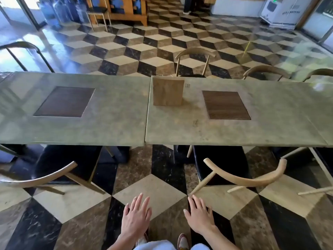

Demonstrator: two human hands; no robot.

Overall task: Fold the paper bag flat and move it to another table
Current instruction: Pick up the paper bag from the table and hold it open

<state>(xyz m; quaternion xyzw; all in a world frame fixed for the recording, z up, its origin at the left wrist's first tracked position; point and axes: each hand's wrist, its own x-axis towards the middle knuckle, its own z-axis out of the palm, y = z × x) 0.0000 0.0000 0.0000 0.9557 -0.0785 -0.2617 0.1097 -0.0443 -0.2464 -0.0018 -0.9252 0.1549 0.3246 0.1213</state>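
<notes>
Daylight enters from the upper left and right, washing the glossy floor (41,44) there in blue-white glare. The tabletops (115,112) carry soft, hazy reflections. Shadows beneath the tables are deep and dark. Wide-angle distortion bends the table edges, and the far background looks soft and slightly blurred.

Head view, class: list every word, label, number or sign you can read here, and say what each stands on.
No text can be read in this view.
White machine, far right corner: a dark line of print on its front, too blurred to read.
Right table: a small square mark just right of the paper bag, too small to read.
Paper bag: plain brown, no print showing.
</notes>
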